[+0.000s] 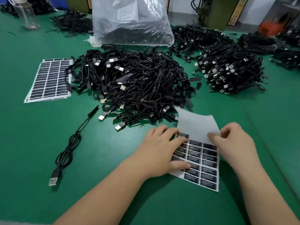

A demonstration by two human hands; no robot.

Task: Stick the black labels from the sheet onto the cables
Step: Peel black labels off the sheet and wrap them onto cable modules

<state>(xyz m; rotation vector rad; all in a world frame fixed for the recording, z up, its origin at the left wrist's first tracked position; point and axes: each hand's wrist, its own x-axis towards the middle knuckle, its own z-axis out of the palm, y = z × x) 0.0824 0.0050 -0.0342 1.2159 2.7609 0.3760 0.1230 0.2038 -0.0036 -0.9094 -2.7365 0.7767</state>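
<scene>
In the head view, a green surface [40,143] fills most of the frame. At lower centre-right lies a label sheet [203,161] with rows of black labels [209,164] on white backing; its upper part is bare white backing [194,122] that curls up toward the cables behind it.

The left hand [164,150] rests flat on the left side of the sheet, fingers spread and fairly straight, pressing it onto the surface and covering the leftmost labels. The right hand [233,143] is at the sheet's right edge, just above the top row of labels, with its fingers curled; thumb and fingertips appear to pinch at the backing or a label there, but motion blur hides exactly what they hold. The two hands are apart, with the middle of the sheet between them.

Just above the sheet, at the centre of the frame, sits a large heap of black USB cables [133,85]. A single cable [69,146] lies separately at lower left, its USB plug toward the bottom. At middle left, a stack of full label sheets [50,78] touches the heap's left edge. A second cable pile [230,69] lies at right, with more piles beyond it. At top centre stands a clear plastic bag [131,21] holding dark cables, and at upper left a clear plastic bottle [26,15].
</scene>
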